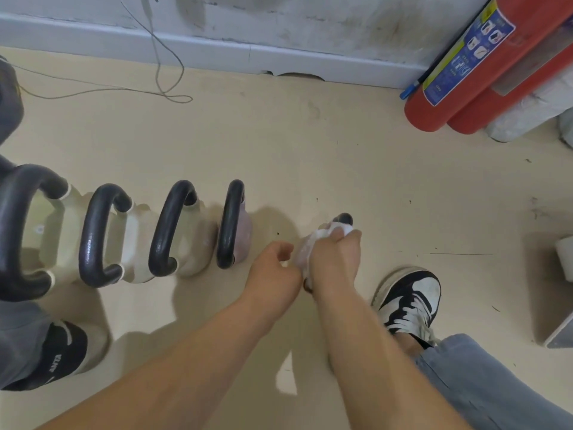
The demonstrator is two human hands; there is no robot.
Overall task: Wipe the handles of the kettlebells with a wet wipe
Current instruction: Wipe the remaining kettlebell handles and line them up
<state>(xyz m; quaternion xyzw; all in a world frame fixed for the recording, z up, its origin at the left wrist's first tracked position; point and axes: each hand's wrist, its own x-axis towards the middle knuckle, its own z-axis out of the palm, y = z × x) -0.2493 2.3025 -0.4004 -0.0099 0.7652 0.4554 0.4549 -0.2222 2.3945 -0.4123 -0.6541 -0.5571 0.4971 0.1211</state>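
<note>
Beige floor, scuffed, with a few dark specks. It ran back to a stained white wall with a pale baseboard, chipped near mid-frame.

Far left: dark bulky object, cut by the frame edge, can't identify. A thin cable hung down the wall and looped on the floor.

Four kettlebells stood in a row, black handles up:
- largest kettlebell, pale body
- second kettlebell, pale body
- third kettlebell, pale body
- pinkish kettlebell, at the right end of that row

Below the row: black ANTA shoe under a grey trouser leg.

Left hand was just beside the wipe, fingers loosely curled, nothing seen in them. Couldn't tell if it touched the wipe.

Right hand gripped the wet wipe, wrapped over the fifth kettlebell's handle. Only the dark handle tip showed; hand and wipe hid the rest.

Black-and-white sneaker and a jeans leg sat right of the hands.

Two red fire extinguishers stood against the wall at upper right. Grey-and-white object at the right edge, cut off.
</note>
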